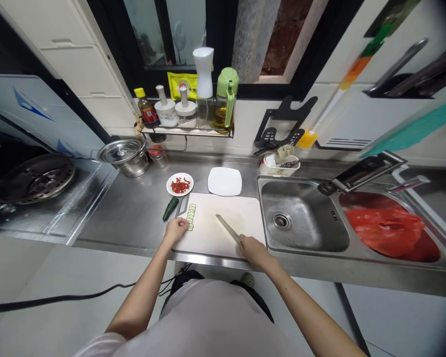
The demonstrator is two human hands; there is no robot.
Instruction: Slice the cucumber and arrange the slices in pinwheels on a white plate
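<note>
A white cutting board [208,243] lies on the steel counter in front of me. Along its left side runs a row of overlapping cucumber slices [191,216]. My left hand [177,229] is closed, its fingertips pinched together at the near end of that row; what is between them, if anything, is too small to make out. In my right hand [253,252] is a kitchen knife [228,228], gripped by its handle, blade slanting up and left over the board. A dark green cucumber piece [170,208] rests on the counter left of the board.
Behind the board stand a plate of chopped red pieces [180,185] and a white square plate [225,181]. A lidded steel pot [128,157] is at back left. On the right, the sink [305,243] has a faucet [364,172] and a red plastic bag [384,229].
</note>
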